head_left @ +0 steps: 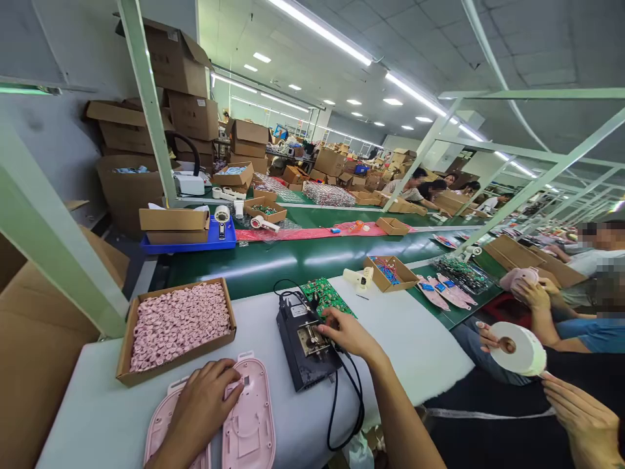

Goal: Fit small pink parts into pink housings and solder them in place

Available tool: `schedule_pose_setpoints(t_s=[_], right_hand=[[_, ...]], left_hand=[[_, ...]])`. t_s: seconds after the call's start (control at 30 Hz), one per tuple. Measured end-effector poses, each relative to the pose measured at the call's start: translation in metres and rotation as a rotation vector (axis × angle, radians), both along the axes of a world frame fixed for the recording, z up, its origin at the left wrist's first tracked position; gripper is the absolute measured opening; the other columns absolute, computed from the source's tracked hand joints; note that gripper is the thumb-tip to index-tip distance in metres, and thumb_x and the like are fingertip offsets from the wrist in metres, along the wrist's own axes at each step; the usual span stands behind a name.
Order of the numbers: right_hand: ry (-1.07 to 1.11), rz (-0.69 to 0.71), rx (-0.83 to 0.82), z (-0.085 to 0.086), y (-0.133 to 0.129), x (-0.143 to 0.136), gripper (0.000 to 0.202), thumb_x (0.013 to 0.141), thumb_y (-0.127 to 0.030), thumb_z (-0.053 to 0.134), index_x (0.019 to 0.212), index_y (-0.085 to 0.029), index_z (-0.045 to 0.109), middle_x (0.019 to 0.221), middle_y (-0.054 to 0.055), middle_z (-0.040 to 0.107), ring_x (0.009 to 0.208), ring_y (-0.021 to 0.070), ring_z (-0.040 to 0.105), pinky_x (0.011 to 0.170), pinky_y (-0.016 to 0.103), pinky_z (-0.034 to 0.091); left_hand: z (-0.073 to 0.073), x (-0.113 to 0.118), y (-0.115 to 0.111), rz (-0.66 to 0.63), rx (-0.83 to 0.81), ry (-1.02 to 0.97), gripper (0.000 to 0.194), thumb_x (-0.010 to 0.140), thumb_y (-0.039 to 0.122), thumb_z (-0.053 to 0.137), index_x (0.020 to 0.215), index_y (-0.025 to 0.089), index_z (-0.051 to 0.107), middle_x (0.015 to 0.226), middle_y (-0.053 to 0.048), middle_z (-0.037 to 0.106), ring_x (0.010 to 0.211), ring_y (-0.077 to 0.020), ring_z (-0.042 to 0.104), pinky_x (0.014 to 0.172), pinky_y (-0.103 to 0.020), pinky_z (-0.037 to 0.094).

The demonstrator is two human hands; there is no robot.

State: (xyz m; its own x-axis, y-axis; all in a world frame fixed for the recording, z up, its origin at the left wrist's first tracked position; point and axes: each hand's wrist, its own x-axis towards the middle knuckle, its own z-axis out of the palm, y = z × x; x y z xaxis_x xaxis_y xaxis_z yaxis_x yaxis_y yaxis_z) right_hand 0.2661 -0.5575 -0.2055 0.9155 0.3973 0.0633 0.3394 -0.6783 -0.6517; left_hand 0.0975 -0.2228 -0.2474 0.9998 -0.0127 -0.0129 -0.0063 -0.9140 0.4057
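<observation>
My left hand (205, 397) lies over two pink plastic shell halves (249, 423), its fingers apart; thumb and fingertips touch the upper edge of the right-hand shell. The other shell (163, 417) is partly hidden under this hand. My right hand (351, 333) reaches to a black box-shaped device (288, 329) with a metal mechanism (310, 339) on its top. Thumb and forefinger are bent together at that mechanism; whatever they pinch is too small to make out. Black cables run from the device and hang over the table's front edge.
A cardboard box of small pink rings (180, 326) stands at the left. Behind the device lie green circuit boards (329, 294), a cream plastic housing (359, 279) and a box of wired parts (390, 273). A green conveyor (273, 260) runs behind. At right, a co-worker's hands hold a white round part (525, 348).
</observation>
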Motion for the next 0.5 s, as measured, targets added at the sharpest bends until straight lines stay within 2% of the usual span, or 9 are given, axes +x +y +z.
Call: schedule_pose_setpoints(t_s=[0.07, 0.13, 0.3, 0.4, 0.5], right_hand=[[0.034, 0.050, 0.063, 0.002, 0.005, -0.008, 0.020, 0.087, -0.035, 0.066, 0.101, -0.020, 0.064, 0.076, -0.001, 0.065, 0.065, 0.0144, 0.055, 0.064, 0.028, 0.039], [0.044, 0.067, 0.158, 0.004, 0.003, -0.013, 0.017, 0.090, -0.035, 0.062, 0.097, -0.020, 0.061, 0.073, 0.000, 0.062, 0.065, 0.0140, 0.053, 0.065, 0.029, 0.039], [0.103, 0.114, 0.475, 0.022, -0.016, -0.023, 0.032, 0.095, -0.056, 0.053, 0.099, -0.025, 0.058, 0.081, 0.002, 0.063, 0.070, 0.0159, 0.057, 0.065, 0.031, 0.046], [0.106, 0.100, 0.817, 0.037, -0.016, -0.039, 0.032, 0.086, -0.053, 0.070, 0.111, -0.035, 0.062, 0.091, 0.001, 0.065, 0.075, 0.0167, 0.060, 0.064, 0.031, 0.049], [0.087, 0.097, 1.092, 0.042, 0.000, -0.063, 0.056, 0.070, -0.041, 0.090, 0.119, -0.042, 0.063, 0.090, 0.000, 0.060, 0.080, 0.0163, 0.058, 0.065, 0.028, 0.050]], left_hand=[[0.000, -0.001, 0.000, -0.004, 0.002, -0.011, 0.022, 0.096, 0.031, 0.055, 0.102, 0.026, 0.076, 0.125, -0.003, 0.068, 0.114, -0.0244, 0.062, 0.096, -0.040, 0.042], [0.001, -0.004, -0.001, -0.015, 0.001, -0.028, 0.021, 0.096, 0.032, 0.056, 0.101, 0.025, 0.075, 0.122, -0.003, 0.069, 0.111, -0.0242, 0.063, 0.094, -0.041, 0.042], [0.000, -0.011, -0.005, -0.063, -0.015, -0.060, 0.015, 0.095, 0.032, 0.061, 0.098, 0.023, 0.074, 0.113, -0.003, 0.069, 0.108, -0.0232, 0.062, 0.092, -0.041, 0.041], [0.001, -0.014, -0.005, -0.085, -0.023, -0.044, 0.012, 0.092, 0.033, 0.067, 0.095, 0.024, 0.074, 0.107, -0.001, 0.069, 0.102, -0.0220, 0.062, 0.090, -0.040, 0.040], [0.001, -0.016, -0.004, -0.111, -0.041, -0.021, 0.012, 0.088, 0.036, 0.072, 0.094, 0.026, 0.075, 0.104, 0.001, 0.069, 0.100, -0.0206, 0.062, 0.088, -0.039, 0.039]])
